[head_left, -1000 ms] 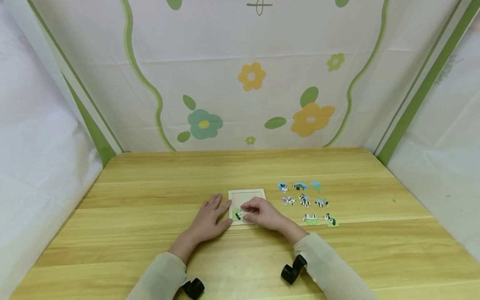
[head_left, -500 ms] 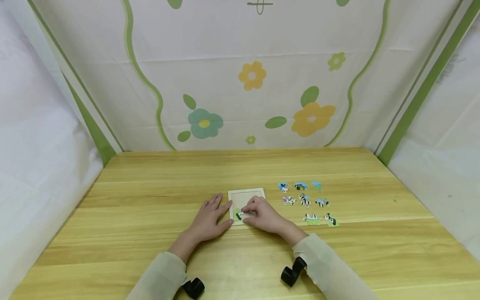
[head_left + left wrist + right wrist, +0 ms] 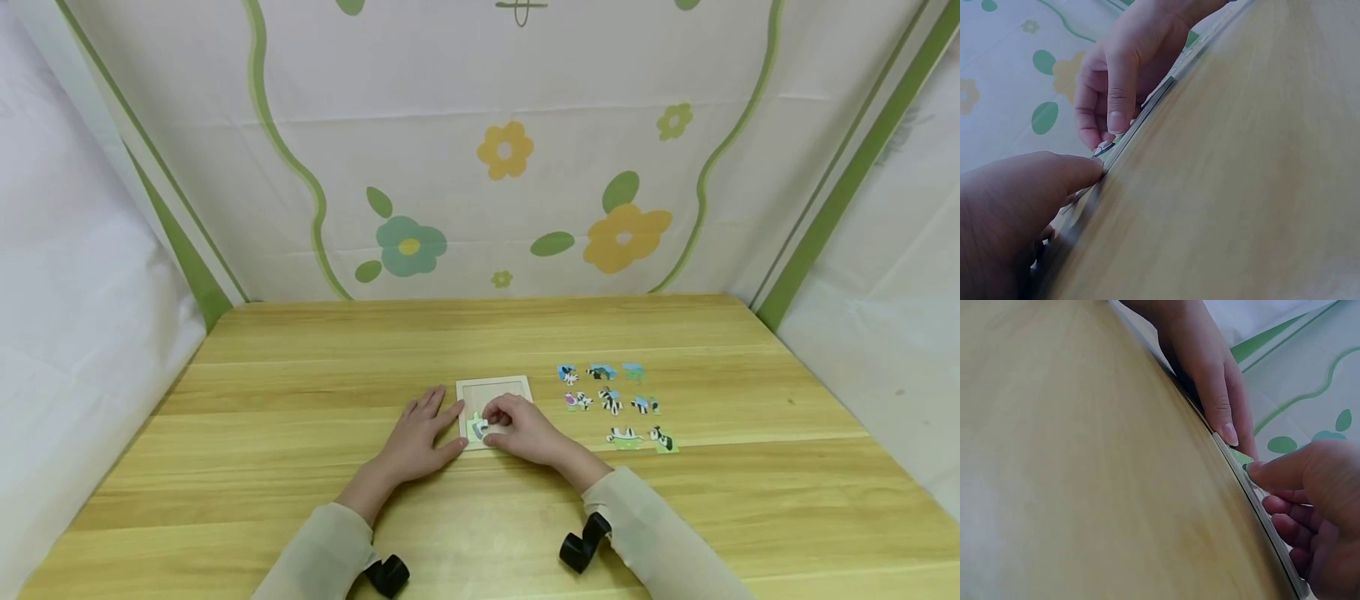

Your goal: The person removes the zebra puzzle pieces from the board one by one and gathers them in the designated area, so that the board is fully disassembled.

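A shallow square puzzle tray (image 3: 492,382) with a pale wooden rim lies on the table in front of the person. In its near left corner sits a puzzle piece (image 3: 477,430) with green, white and dark print. The right hand (image 3: 521,429) pinches this piece at its right side between thumb and fingers; the left wrist view shows the piece (image 3: 1103,148) under those fingertips. With fingers spread, the left hand (image 3: 422,440) rests at the tray's left rim, its thumb at the near left corner. The right hand covers the tray's near right part.
Several loose puzzle pieces (image 3: 610,402) with animal prints lie in rough rows right of the tray, on the wooden table (image 3: 337,350). Behind the table hangs a white cloth (image 3: 450,83) with printed flowers. Black wrist devices (image 3: 585,543) sit at both sleeves.
The right fingers have shifted slightly at the piece, the thumb moving nearer the tray's front rim. The piece now looks paler and tilted differently. The left hand has stayed in place.
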Available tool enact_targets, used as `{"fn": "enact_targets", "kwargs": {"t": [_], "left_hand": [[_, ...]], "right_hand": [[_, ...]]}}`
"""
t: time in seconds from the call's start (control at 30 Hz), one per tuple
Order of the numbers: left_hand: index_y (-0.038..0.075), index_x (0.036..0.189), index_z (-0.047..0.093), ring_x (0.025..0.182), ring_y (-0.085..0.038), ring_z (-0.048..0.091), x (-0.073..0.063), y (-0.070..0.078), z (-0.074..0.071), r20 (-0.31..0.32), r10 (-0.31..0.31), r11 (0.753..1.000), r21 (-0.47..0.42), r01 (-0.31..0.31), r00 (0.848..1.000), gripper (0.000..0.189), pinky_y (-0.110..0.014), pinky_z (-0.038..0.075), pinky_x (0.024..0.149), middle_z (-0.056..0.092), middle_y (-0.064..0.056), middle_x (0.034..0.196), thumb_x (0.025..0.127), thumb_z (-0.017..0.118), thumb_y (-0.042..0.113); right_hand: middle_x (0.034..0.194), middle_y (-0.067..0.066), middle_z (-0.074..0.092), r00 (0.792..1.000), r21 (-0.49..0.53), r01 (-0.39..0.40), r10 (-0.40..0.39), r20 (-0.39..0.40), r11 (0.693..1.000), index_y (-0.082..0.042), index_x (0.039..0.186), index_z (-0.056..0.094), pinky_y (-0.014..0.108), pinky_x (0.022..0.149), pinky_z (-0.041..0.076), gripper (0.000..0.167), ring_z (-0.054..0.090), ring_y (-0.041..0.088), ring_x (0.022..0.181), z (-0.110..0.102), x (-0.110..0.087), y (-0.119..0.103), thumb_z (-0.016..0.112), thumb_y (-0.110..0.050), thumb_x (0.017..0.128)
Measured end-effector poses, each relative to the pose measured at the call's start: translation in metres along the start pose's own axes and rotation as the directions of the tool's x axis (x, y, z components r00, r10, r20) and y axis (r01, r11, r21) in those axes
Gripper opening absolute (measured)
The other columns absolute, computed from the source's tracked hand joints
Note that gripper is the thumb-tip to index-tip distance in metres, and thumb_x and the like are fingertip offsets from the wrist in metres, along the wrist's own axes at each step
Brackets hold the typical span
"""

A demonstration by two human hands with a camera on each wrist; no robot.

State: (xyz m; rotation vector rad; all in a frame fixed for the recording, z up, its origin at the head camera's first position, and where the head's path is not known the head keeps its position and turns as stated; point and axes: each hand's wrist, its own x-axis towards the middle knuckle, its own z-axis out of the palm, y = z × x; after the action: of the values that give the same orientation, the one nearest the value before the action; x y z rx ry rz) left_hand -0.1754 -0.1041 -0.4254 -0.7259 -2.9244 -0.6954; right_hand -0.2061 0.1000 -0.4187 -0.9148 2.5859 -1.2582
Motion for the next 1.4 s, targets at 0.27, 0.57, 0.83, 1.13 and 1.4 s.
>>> {"fn": "enact_targets", "kwargs": {"t": [0.27, 0.57, 0.83, 1.13, 1.4], "left_hand": [[0.012, 0.131, 0.040, 0.127, -0.030, 0.012, 0.000, 0.001, 0.000, -0.002, -0.008, 1.000, -0.001, 0.008, 1.000, 0.056, -0.047, 0.009, 0.098, 0.021, -0.020, 0.137, 0.084, 0.048, 0.042], [0.013, 0.131, 0.039, 0.127, -0.030, 0.013, 0.001, 0.001, -0.001, -0.010, -0.002, 1.000, 0.005, 0.002, 1.000, 0.056, -0.048, 0.010, 0.098, 0.021, -0.019, 0.137, 0.084, 0.047, 0.043], [0.012, 0.131, 0.039, 0.127, -0.030, 0.013, 0.001, 0.001, -0.001, -0.007, -0.008, 1.000, 0.000, 0.008, 1.000, 0.056, -0.048, 0.010, 0.098, 0.021, -0.020, 0.137, 0.084, 0.047, 0.043], [0.012, 0.131, 0.040, 0.127, -0.030, 0.012, 0.001, 0.001, -0.002, -0.011, -0.010, 1.000, -0.001, 0.010, 1.000, 0.056, -0.047, 0.009, 0.098, 0.021, -0.019, 0.137, 0.084, 0.048, 0.042], [0.013, 0.131, 0.040, 0.127, -0.030, 0.012, 0.000, 0.000, 0.001, -0.017, -0.012, 1.000, 0.016, 0.012, 1.000, 0.056, -0.047, 0.009, 0.098, 0.021, -0.018, 0.138, 0.084, 0.047, 0.043]], "right_hand": [[0.078, 0.003, 0.053, 0.999, 0.111, -0.048, 0.046, 0.014, 0.993, -0.005, 0.092, 0.055, 0.025, 0.058, 0.040, 0.023, 0.046, 0.013, 0.066, 0.002, 0.000, 0.000, 0.068, -0.007, 0.073], [0.077, 0.000, 0.053, 0.998, 0.092, -0.056, 0.055, 0.017, 0.994, -0.004, 0.094, 0.057, 0.023, 0.058, 0.041, 0.023, 0.047, 0.012, 0.066, 0.001, 0.000, -0.002, 0.066, -0.006, 0.073], [0.077, 0.001, 0.053, 0.998, 0.083, -0.056, 0.055, 0.011, 0.995, -0.001, 0.094, 0.057, 0.022, 0.057, 0.041, 0.023, 0.047, 0.012, 0.066, 0.001, 0.000, -0.003, 0.066, -0.005, 0.074], [0.077, 0.003, 0.054, 0.995, 0.176, -0.099, 0.103, -0.012, 0.979, -0.001, 0.093, 0.057, 0.023, 0.058, 0.042, 0.025, 0.048, 0.014, 0.067, -0.003, 0.001, -0.003, 0.069, -0.005, 0.072], [0.081, 0.010, 0.055, 0.993, 0.278, -0.104, 0.118, -0.033, 0.955, 0.006, 0.095, 0.056, 0.025, 0.063, 0.043, 0.024, 0.050, 0.020, 0.072, -0.023, -0.008, -0.024, 0.066, 0.001, 0.073]]}}
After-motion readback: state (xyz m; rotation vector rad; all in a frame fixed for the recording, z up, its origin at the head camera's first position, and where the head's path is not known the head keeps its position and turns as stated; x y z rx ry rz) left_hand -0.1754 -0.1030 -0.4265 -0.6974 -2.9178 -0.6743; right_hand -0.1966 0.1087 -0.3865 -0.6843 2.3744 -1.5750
